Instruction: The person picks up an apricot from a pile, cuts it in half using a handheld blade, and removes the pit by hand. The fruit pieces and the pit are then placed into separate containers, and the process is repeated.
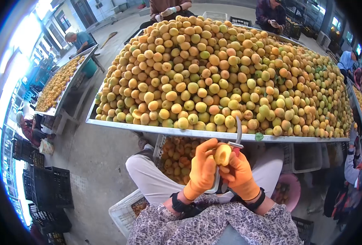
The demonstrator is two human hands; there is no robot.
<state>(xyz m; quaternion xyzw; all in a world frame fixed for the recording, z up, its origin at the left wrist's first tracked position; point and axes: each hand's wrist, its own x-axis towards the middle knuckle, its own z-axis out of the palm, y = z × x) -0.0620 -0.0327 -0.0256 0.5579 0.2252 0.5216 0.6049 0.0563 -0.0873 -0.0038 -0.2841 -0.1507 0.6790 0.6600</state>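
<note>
Both of my hands wear orange gloves and meet above my lap, just in front of the metal table edge. My left hand (203, 168) has its fingers closed on a cut apricot (222, 155), whose hollow inner face shows. My right hand (240, 173) grips a knife (239, 136) by its red handle, with the curved blade pointing up, and its fingertips touch the apricot's right side. Beyond them a large heap of apricots (213, 77) fills the table (181, 130). Below, between my knees, a crate holds apricot pieces (177, 157).
A white crate (121, 212) stands at lower left, a pink basin (292, 190) at lower right. Black crates (52, 188) are stacked on the left. People sit across the table and at both sides. Another table (73, 77) with apricots stands at upper left.
</note>
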